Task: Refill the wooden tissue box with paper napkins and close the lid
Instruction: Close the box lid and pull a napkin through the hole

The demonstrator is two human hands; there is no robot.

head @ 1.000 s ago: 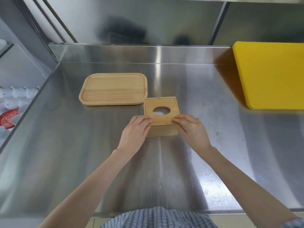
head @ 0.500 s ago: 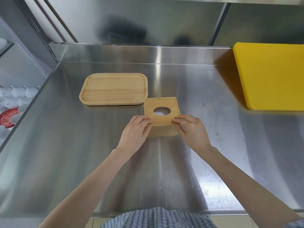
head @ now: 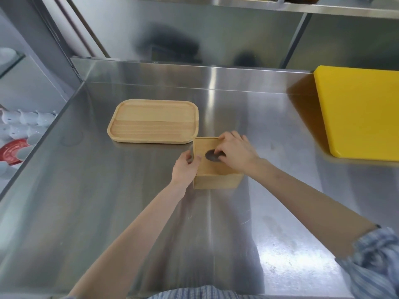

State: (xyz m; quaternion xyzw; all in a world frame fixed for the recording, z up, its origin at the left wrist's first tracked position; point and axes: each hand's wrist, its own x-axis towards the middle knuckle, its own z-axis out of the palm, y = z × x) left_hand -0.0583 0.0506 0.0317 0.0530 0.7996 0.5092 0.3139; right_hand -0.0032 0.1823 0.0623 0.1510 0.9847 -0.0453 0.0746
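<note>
Steadying a wooden tissue box [head: 210, 169] on a steel bench [head: 108, 201], a person works at its lid [head: 206, 162] with both bare hands. The left hand [head: 185, 169] is pressed against the box's left side, its fingers [head: 190, 156] curled around the upper edge. The right hand [head: 235, 153] lies across the top, its fingers [head: 220, 151] bent and reaching into the dark oval opening [head: 210, 155], with the rest resting toward the far corner; whether they are pinching anything inside cannot be told. The box stands near the middle of the bench, just beside the near right corner of an empty wooden tray [head: 153, 120], with a yellow cutting board [head: 358, 111] well apart to the right. No paper napkins show anywhere on the bench, and the opening looks dark, so the refill appears not yet begun. By this reading the lid has yet to come off, the napkins have yet to be fetched and loaded, and the closing comes last. White cups [head: 26, 118] sit on a lower shelf at left.
</note>
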